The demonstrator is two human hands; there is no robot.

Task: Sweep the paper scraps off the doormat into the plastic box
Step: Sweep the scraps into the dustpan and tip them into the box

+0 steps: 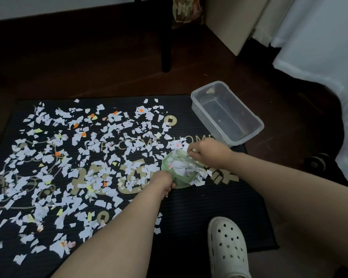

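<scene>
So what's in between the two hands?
In the head view, a green dustpan heaped with paper scraps sits between the left hand, which grips it, and the right hand.

Your white shoe (pixel 227 247) with round holes is down low, near you. The floor (pixel 88 73) is dark brown wood. A thin black leg (pixel 166 47) stands on it, far up. A white cloth (pixel 319 47) hangs on the right, with a pale board (pixel 235 23) beside it. A small black wheel (pixel 317 162) sits by the cloth's edge. A leafy bag (pixel 187 11) is at the top, too dim to see well.
</scene>
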